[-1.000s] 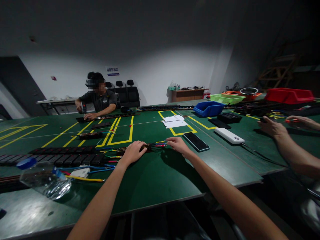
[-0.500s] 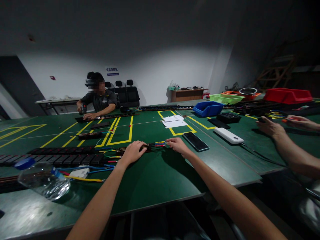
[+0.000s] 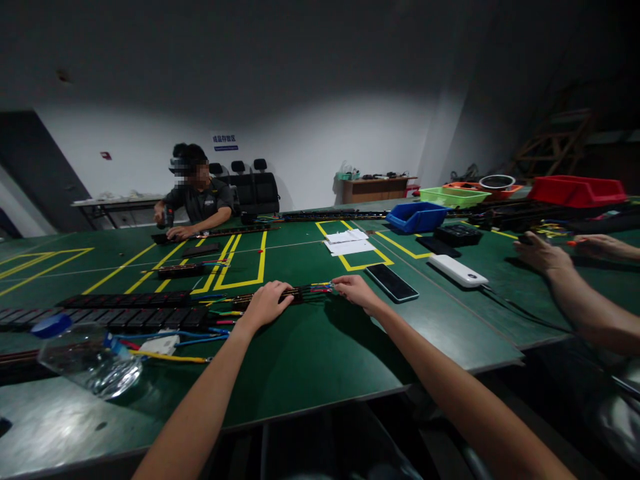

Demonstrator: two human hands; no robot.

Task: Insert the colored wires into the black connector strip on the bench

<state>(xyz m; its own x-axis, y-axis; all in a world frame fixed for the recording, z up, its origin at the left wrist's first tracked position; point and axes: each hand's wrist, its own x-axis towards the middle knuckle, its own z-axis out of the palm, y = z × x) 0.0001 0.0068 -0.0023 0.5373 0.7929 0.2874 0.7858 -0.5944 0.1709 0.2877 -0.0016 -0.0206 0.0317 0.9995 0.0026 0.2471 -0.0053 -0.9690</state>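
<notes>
My left hand [image 3: 267, 305] lies over a narrow black strip [image 3: 302, 295], fingers curled across its top and holding it to the table. Coloured wires [image 3: 320, 288], some blue, red and yellow, come out of the strip's right end. At those wire ends is my right hand [image 3: 355, 292], its thumb and fingers pinched together on them; the very tips are too small to make out. Left of my left hand, rows of black modules [image 3: 155, 319] lie with loose yellow, green, red and blue leads. A dark-screened phone [image 3: 392, 283] lies just right of my right hand.
A clear bottle [image 3: 90, 360] lies tilted at the near left. A white power bank [image 3: 457, 271] with a cable, papers [image 3: 349, 243] and a blue bin [image 3: 417, 217] are to the right. Across the table a person [image 3: 197, 193] holds a drill. Another person's hands [image 3: 545, 257] work at far right.
</notes>
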